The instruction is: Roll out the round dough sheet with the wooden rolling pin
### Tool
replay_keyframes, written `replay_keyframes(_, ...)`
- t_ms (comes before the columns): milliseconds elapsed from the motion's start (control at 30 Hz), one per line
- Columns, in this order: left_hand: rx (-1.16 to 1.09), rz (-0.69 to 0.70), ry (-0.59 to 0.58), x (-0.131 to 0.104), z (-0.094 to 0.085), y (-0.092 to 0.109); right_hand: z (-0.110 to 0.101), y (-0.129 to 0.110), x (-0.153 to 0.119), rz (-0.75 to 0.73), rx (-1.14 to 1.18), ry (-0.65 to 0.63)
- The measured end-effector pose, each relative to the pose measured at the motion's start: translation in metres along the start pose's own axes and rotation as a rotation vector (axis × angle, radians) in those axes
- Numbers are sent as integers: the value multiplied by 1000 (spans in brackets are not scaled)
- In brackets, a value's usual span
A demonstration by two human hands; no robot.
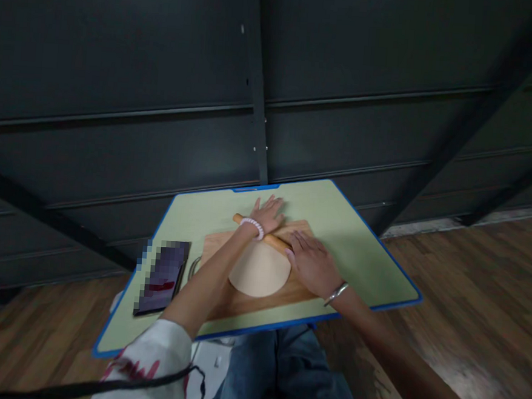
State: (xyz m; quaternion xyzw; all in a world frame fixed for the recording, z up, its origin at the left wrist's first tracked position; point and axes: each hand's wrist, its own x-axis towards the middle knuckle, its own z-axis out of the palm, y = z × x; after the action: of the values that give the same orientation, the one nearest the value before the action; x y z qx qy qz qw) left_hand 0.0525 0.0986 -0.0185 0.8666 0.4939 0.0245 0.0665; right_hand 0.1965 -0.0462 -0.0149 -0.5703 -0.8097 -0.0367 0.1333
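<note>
Resting across a wooden rolling pin (275, 243), both hands are at work here in the head view! The left hand (267, 214) lies flat with its fingers spread wide, palm over the pin, fingertips reaching past it; it is not closed around anything. Over to the right hand (313, 259): laid out long, fingers extended together, covering the pin's right end without a fist around it. And there's the pin, slanting over the far edge of a pale, rounded dough sheet (259, 273), which lies flat on a wooden cutting board (298, 289). A metal handle (192, 268) loops out at the board's left side, and just beyond sits a dark-framed touchscreen device (164, 277), its screen blurred. All of it on a pale green tabletop (358, 248) edged in blue! A braided bracelet (254, 226) circles the left wrist, a silver bangle (336, 294) the right, with blue jeans (254, 369) below the near edge.
</note>
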Motion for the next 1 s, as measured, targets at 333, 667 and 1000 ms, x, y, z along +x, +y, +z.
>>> replay_keyframes(333,126,-45,26,-80,0,0,7,-13,-16,-99,-1,83)
replay_keyframes(667,144,-75,127,-139,4,15,3,-19,-37,-36,-48,108)
replay_keyframes(1000,119,77,259,-196,9,19,11,-65,-95,14,-118,241)
